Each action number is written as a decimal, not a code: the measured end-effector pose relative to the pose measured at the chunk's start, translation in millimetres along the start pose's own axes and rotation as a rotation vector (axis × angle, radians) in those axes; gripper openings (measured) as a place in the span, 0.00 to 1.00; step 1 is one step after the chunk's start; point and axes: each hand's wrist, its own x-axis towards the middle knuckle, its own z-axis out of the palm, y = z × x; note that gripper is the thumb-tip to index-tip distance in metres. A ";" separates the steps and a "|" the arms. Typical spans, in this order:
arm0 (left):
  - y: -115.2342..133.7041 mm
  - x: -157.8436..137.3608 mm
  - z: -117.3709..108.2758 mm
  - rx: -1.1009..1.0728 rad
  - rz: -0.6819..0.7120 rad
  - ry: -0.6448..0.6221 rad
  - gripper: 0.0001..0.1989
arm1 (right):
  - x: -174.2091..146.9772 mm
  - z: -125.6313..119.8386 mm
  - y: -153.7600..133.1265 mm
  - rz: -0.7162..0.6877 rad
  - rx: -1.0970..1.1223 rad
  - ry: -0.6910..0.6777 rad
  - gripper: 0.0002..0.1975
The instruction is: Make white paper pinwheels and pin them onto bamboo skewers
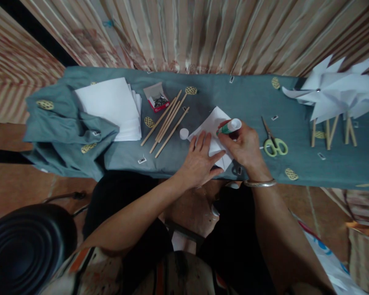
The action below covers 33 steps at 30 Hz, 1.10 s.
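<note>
My right hand (244,145) is closed around a green and white glue stick (230,126), tilted with its lower end at a sheet of white paper (215,116). Flat on that sheet lies my left hand (199,162), fingers spread, against its left and lower part. The paper rests near the front edge of the cloth-covered table, partly hidden by both hands. Just left of it sits a round white cap (184,133). To the right of my right hand are scissors (274,146) with light green handles, blades pointing away from me.
Several wooden sticks (169,121) lie left of the cap, beside an open red box (156,98) of small metal pieces. Farther left is a stack of white paper (109,108). White paper pinwheels (329,90) on sticks lie at the right. A pleated curtain (184,37) hangs behind the table.
</note>
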 end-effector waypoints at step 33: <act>-2.9 -2.0 2.2 -0.018 0.019 0.031 0.27 | 8.8 -1.9 27.0 0.356 0.580 0.119 0.13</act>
